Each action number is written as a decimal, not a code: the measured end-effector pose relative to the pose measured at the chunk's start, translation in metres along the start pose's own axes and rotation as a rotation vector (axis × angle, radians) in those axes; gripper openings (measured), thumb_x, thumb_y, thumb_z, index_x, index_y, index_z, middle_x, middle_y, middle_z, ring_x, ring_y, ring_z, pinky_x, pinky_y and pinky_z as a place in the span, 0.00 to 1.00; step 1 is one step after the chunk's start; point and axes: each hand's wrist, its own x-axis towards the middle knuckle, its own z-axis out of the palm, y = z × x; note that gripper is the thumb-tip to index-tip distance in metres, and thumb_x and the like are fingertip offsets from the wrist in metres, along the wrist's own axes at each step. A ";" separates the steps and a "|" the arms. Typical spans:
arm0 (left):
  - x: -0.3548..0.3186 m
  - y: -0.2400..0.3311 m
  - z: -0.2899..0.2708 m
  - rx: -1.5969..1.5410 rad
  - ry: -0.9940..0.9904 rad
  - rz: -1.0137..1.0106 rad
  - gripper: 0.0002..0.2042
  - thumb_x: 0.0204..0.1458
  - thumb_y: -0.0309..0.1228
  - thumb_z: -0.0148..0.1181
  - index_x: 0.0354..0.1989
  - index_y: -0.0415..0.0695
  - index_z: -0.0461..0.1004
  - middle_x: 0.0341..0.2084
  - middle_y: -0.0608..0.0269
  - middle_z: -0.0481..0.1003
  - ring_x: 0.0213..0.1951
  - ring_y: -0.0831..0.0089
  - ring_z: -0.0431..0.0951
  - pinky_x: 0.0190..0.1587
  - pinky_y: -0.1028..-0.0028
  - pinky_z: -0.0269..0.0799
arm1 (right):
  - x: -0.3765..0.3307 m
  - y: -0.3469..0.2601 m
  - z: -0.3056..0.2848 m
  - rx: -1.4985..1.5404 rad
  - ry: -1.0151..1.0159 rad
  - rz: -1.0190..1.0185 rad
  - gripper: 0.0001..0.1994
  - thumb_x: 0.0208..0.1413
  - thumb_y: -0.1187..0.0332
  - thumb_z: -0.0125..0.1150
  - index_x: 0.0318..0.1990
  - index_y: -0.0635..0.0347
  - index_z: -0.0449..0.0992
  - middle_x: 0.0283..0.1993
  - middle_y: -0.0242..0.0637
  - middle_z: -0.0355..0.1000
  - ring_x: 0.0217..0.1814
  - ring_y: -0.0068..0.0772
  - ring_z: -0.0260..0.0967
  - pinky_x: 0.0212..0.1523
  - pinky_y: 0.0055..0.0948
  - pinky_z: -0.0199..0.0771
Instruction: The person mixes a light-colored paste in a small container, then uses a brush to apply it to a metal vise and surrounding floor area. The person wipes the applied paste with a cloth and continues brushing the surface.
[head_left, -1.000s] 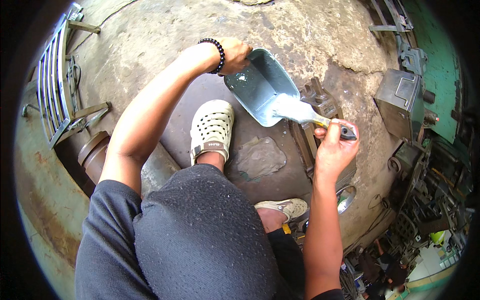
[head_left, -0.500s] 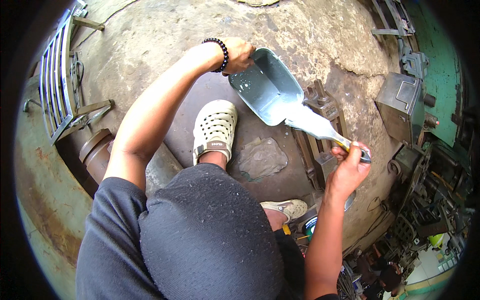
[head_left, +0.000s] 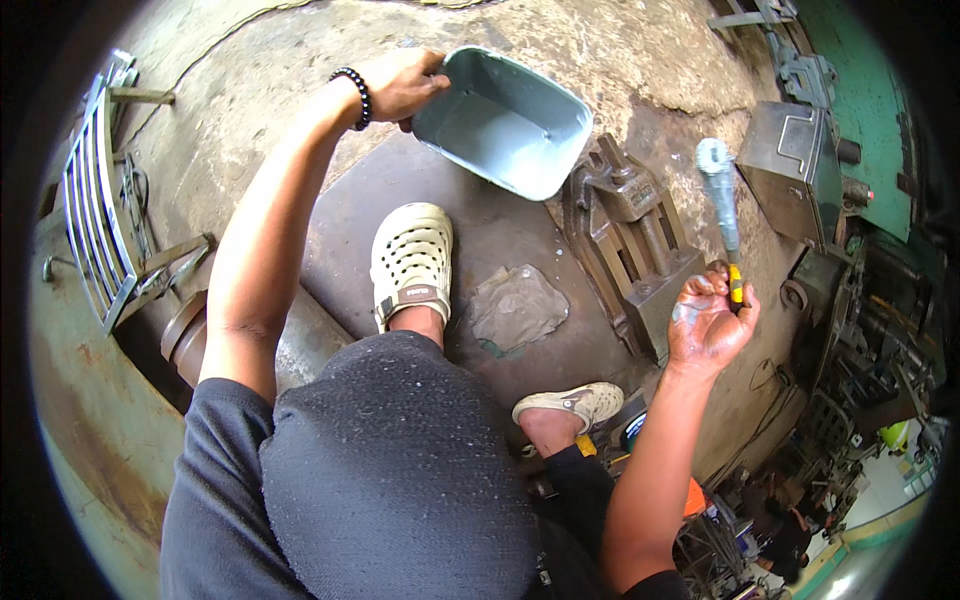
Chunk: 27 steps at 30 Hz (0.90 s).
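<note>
Left hand [head_left: 400, 85] grips grey tub [head_left: 503, 120]; right hand [head_left: 708, 322] holds paintbrush [head_left: 722, 200]

My right hand [head_left: 708, 322] has lifted the paint-coated brush [head_left: 720, 205] out of the grey tub [head_left: 505, 125]; it now points up, well apart. Tub tilted further toward me in my left hand [head_left: 400, 85].

The left hand [head_left: 400, 85] is covering part of the grey tub's [head_left: 505, 120] near rim. The right hand [head_left: 705, 325] is hiding the lower handle of the paint-coated tool [head_left: 720, 195]. The knee [head_left: 400, 470] is blocking the floor beneath. The machinery [head_left: 860, 330] at right is blurring toward the fisheye rim.
</note>
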 end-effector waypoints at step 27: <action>0.085 -0.009 0.009 -0.379 0.081 -0.221 0.37 0.58 0.68 0.52 0.61 0.47 0.72 0.24 0.57 0.79 0.20 0.76 0.78 0.22 0.78 0.72 | -0.085 -0.084 0.014 0.174 -0.375 -0.111 0.24 0.66 0.46 0.59 0.52 0.62 0.76 0.37 0.35 0.66 0.34 0.25 0.66 0.41 0.29 0.67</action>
